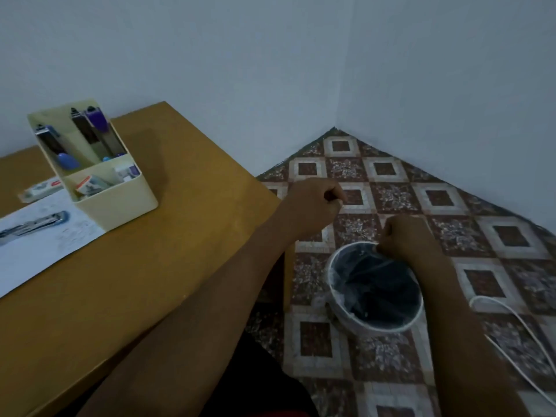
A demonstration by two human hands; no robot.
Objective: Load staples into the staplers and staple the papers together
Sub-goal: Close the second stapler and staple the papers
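A blue and metal stapler (33,225) lies on white papers (45,251) at the left of the wooden table (156,266). A cream organiser box (120,203) holds several upright staplers (93,127) at the back and small staple boxes (90,183) in its front compartment. Another staple box (42,188) lies beside it on the table. Both hands are off the table's right edge, over the floor. My left hand (313,203) has its fingers pinched shut. My right hand (406,236) is a closed fist at the rim of a bin. Whether either holds something small is hidden.
A round white waste bin (376,323) with a dark plastic liner stands on the patterned tile floor just right of the table. A white cable (511,320) runs across the floor at the right. Plain walls meet in a corner behind.
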